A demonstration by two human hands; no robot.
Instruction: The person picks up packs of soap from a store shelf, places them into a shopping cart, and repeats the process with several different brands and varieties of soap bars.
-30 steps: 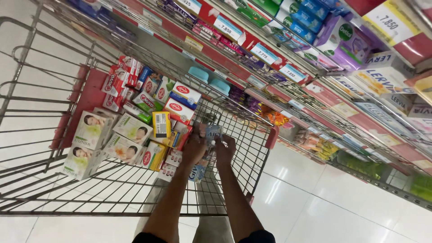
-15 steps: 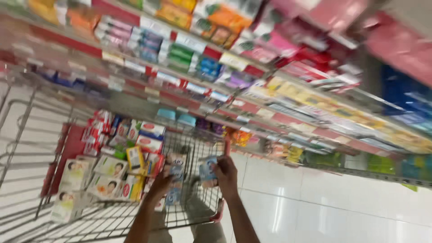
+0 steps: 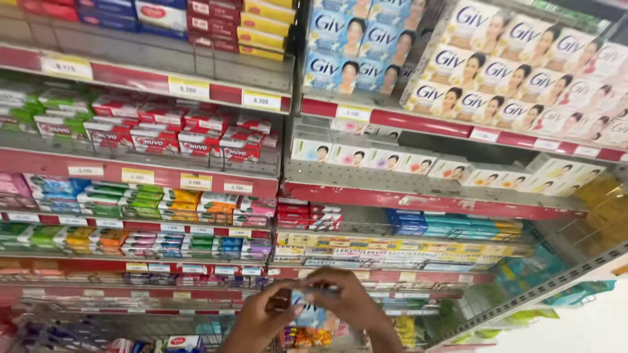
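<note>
Both hands raised before the soap shelves [image 3: 418,196]: left hand [image 3: 258,320] and right hand [image 3: 356,304] closed around a small light-blue soap pack [image 3: 307,312], gripped at its two ends, apparently for looking at it closely.

Bright, even store light, faint shadows under shelves, overall motion blur, edges tilted and stretched

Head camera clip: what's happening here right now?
A person stands facing store shelves packed with rows of small boxed soap bars. Both hands are raised together low in the frame: the left hand and right hand hold a small pale-blue packet between them, fingers pinching its top edge. Below the hands, the wire rim of a shopping cart with a few boxes inside is just visible.
</note>
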